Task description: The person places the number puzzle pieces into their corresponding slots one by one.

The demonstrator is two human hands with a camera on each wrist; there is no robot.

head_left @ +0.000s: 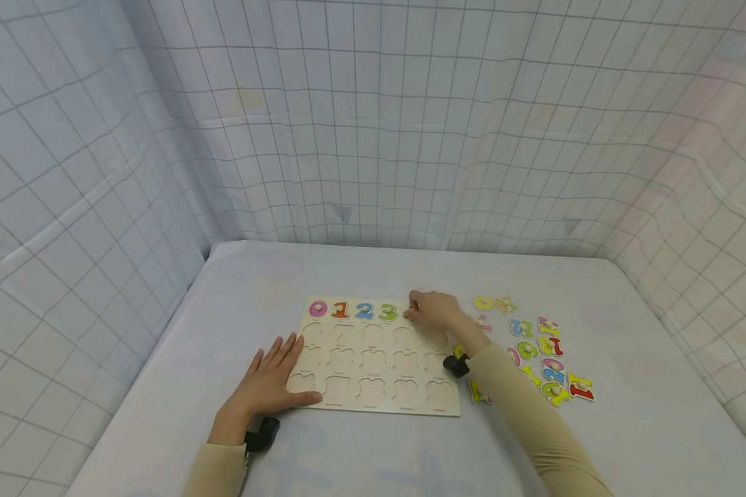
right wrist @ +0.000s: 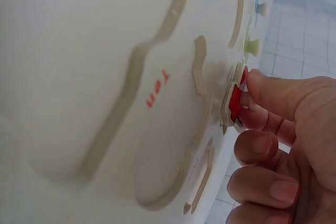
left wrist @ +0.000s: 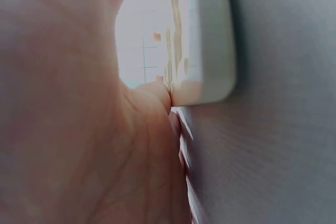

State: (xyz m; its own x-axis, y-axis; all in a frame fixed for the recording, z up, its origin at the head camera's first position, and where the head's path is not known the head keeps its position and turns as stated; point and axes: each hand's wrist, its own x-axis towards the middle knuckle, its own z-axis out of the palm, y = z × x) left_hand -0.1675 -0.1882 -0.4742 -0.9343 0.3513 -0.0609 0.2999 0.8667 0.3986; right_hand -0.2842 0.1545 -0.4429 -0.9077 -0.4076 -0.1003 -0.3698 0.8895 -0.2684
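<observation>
A pale wooden number puzzle board (head_left: 354,359) lies on the table, with rows of shaped recesses. In its top row sit a pink 0 (head_left: 318,308), an orange-red 1 (head_left: 340,310), a blue 2 (head_left: 364,311) and a green 3 (head_left: 388,312). My right hand (head_left: 436,312) pinches a red number piece (right wrist: 236,100) between thumb and forefinger, right at the board just past the 3; its other fingers are curled. My left hand (head_left: 267,383) rests on the board's left edge, fingers spread, thumb along the near edge.
Loose number pieces lie scattered right of the board, among them a red-and-yellow 11 (head_left: 581,387), a green 6 (head_left: 526,350) and a yellow 0 (head_left: 483,302). The right forearm (head_left: 525,414) partly covers some. White gridded cloth (head_left: 373,138) hangs behind and on both sides.
</observation>
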